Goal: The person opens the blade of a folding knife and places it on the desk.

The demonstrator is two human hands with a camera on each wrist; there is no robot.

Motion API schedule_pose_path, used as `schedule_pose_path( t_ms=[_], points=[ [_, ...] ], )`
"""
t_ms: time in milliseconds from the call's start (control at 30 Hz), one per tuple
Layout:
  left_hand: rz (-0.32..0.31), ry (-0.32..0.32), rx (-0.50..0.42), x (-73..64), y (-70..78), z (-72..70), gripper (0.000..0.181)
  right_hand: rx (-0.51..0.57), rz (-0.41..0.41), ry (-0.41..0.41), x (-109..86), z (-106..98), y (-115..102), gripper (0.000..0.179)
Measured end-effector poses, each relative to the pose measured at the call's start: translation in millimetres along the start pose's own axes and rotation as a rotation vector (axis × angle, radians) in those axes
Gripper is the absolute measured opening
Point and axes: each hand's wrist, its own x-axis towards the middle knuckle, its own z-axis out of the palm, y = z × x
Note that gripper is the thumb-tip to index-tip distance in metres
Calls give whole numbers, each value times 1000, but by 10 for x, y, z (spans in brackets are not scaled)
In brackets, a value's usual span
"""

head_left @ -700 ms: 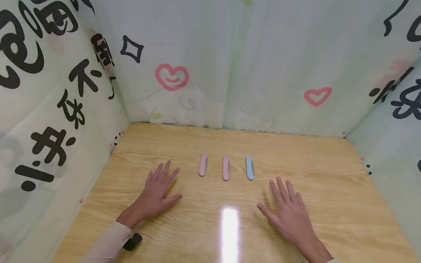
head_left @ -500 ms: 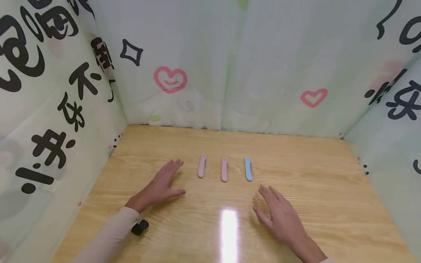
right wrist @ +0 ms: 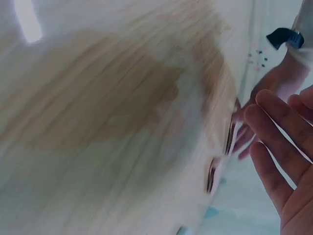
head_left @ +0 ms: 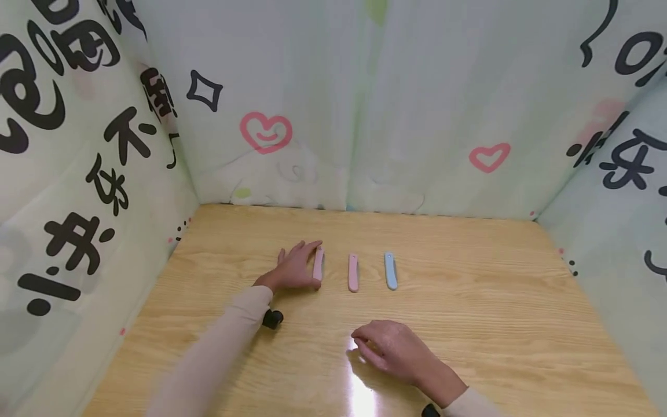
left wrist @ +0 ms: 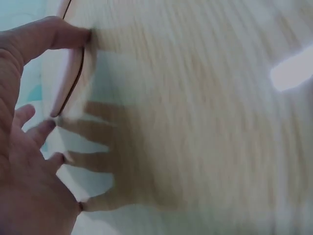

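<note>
Two slim pink pieces and a blue one, each shaped like a folded knife handle with a small hole at the far end, lie in a row on the table. My left hand (head_left: 294,269) is at the leftmost pink piece (head_left: 318,265), thumb by its near end and index finger by its far end. In the left wrist view the thumb overlaps this pink piece (left wrist: 68,81); a firm hold does not show. The middle pink piece (head_left: 353,273) and the blue piece (head_left: 391,271) lie apart from both hands. My right hand (head_left: 393,350), fingers loosely bent, hovers nearer the front, holding nothing.
The wooden table (head_left: 469,278) is bounded by a printed white curtain (head_left: 417,116) at the back and sides. A bright reflection (head_left: 362,399) shows on the tabletop near the front. Black wrist devices sit at both sleeves.
My left hand has moved right and forward to the leftmost pink piece. My right hand has drawn left and back, its spread fingers now loosely bent. The three pieces stay in place.
</note>
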Motion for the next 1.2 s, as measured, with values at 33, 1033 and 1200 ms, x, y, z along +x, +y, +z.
schedule_pose_path(
  t_ms=[33, 1033, 1200],
  points=[
    [0, 9, 6, 2, 11, 18, 101, 13, -4, -9, 23, 25, -8, 6],
    [177, 43, -297, -641, 576, 153, 52, 164, 82, 300, 436, 91, 186, 32],
    [194, 9, -387, -646, 561, 198, 42, 176, 86, 302, 387, 117, 210, 27]
  ],
)
